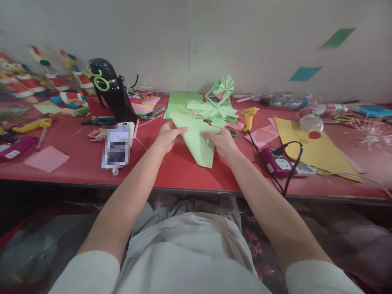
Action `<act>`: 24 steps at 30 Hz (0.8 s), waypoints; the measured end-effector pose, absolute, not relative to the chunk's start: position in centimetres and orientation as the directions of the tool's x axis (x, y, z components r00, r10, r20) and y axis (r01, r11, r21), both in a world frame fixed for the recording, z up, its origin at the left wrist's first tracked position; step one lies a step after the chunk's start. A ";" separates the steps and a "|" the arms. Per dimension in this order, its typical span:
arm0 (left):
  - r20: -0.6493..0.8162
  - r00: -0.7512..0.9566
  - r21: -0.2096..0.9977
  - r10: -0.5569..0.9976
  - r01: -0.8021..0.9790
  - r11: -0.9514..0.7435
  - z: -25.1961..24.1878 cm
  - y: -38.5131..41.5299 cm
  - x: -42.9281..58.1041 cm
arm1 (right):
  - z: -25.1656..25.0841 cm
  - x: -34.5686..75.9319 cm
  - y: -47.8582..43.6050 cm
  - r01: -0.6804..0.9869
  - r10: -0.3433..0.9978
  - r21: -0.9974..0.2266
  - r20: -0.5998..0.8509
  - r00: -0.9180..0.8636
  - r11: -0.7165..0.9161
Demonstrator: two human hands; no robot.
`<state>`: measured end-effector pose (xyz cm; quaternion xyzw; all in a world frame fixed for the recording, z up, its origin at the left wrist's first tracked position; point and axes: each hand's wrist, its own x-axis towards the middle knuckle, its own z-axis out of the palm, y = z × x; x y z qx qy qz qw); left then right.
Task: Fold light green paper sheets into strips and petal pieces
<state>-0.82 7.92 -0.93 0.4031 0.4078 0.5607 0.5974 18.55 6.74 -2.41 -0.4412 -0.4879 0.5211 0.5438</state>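
Note:
A light green sheet of paper (pixel 197 139), folded into a roughly triangular shape, is held above the red table between both hands. My left hand (pixel 168 136) pinches its left edge, thumb on top and the other fingers behind. On the opposite side my right hand (pixel 221 141) grips the right edge the same way. Just beyond the sheet lie cut green paper pieces (pixel 219 112) and a pleated green paper rosette (pixel 224 86). Scissors, partly hidden, lie behind my right hand.
A black bottle (pixel 112 90) and a phone (pixel 118 147) stand to the left. On the right are a yellow glue gun (pixel 249 118), a purple power socket (pixel 277 162) with a looping black cable, yellow paper (pixel 318 149) and a plastic bottle (pixel 310 118). Pink paper (pixel 47 158) lies far left.

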 end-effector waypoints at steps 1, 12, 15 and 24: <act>-0.041 0.036 0.935 0.998 -0.352 0.051 -0.9 8.0 -1.0 | -2.4 18.6 6.8 -0.131 0.997 -0.989 0.076 -0.023 0.073; -0.034 -0.041 0.944 0.999 -0.330 0.019 -0.8 8.4 -1.9 | -1.6 18.6 6.5 -0.132 0.999 -0.991 -0.028 -0.015 -0.030; -0.028 -0.025 0.941 0.999 -0.338 0.018 -1.0 8.5 -2.0 | -1.4 18.9 6.4 -0.181 0.998 -0.982 -0.048 -0.051 -0.056; -0.041 0.016 0.907 0.999 -0.418 0.044 -1.0 8.4 -1.9 | -1.5 19.1 6.4 -0.201 0.995 -0.975 -0.082 -0.060 -0.092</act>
